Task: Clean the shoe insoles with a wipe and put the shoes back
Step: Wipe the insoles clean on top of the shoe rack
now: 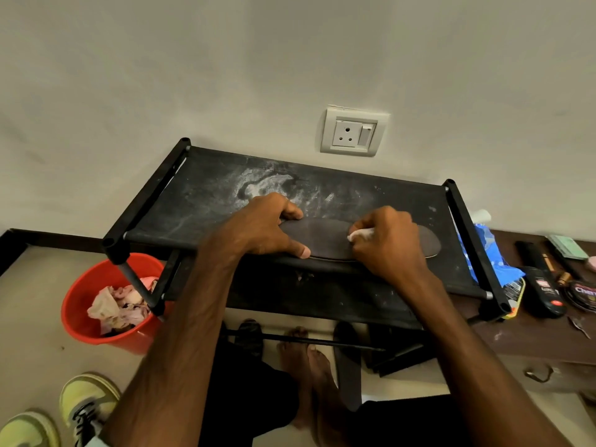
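A dark insole (325,238) lies flat on the top shelf of a black fabric shoe rack (206,201), near its front edge. My left hand (267,225) holds the insole's left end, thumb on the front edge and fingers curled over the far edge. My right hand (388,241) grips a small white wipe (361,234) and presses it onto the middle of the insole. Two yellow-green sneakers (85,403) stand on the floor at the lower left. Another dark insole (348,366) lies on the floor beside my bare feet.
A red bucket (80,321) with crumpled used wipes stands left of the rack. A blue wipe packet (490,253) and shoe-polish bottles and tins (545,295) sit on a brown cabinet at the right. A wall socket (353,132) is behind the rack.
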`<state>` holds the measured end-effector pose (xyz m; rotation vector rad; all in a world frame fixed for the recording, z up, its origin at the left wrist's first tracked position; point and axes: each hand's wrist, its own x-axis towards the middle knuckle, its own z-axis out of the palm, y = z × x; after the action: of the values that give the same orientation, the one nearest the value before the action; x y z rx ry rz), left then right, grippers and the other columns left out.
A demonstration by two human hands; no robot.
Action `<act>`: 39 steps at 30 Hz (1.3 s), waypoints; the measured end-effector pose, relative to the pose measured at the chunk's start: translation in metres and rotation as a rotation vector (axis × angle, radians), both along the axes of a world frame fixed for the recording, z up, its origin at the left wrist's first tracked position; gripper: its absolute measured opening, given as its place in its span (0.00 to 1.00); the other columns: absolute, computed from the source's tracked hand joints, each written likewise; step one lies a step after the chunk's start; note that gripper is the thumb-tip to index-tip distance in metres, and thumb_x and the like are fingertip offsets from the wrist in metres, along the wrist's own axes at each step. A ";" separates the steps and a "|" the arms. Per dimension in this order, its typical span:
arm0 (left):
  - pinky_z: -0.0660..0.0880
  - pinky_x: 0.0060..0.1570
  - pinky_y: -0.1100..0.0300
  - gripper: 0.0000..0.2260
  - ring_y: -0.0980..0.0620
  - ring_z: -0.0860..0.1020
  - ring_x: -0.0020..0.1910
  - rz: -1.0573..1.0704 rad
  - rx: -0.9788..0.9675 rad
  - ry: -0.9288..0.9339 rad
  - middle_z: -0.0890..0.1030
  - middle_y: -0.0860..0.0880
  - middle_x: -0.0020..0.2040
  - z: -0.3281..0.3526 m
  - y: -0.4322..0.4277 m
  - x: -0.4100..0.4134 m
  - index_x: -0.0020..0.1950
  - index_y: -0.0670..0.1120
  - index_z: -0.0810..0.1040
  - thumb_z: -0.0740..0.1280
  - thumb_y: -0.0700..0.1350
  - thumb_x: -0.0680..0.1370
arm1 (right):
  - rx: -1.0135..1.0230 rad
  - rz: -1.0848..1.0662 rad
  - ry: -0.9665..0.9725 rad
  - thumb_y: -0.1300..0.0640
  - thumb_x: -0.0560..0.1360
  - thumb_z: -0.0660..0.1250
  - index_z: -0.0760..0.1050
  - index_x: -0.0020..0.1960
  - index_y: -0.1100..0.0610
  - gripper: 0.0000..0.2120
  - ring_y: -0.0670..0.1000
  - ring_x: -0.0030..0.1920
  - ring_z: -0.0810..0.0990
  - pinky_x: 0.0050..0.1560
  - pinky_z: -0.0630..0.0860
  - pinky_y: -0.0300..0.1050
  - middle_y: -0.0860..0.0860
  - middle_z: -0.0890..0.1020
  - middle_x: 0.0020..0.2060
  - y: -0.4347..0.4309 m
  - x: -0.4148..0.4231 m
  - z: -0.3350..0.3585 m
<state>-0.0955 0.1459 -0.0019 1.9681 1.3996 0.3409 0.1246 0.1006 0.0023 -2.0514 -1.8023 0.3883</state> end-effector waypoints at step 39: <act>0.74 0.65 0.50 0.41 0.54 0.75 0.62 0.041 -0.035 -0.055 0.77 0.54 0.65 -0.003 -0.002 0.002 0.73 0.49 0.70 0.83 0.53 0.64 | 0.105 0.136 0.081 0.62 0.74 0.71 0.87 0.49 0.54 0.08 0.54 0.44 0.85 0.49 0.84 0.53 0.55 0.87 0.44 0.044 -0.038 -0.016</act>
<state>-0.0931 0.1435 -0.0054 1.8902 1.4033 0.3836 0.0863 0.1441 -0.0134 -1.8235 -1.8774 0.4000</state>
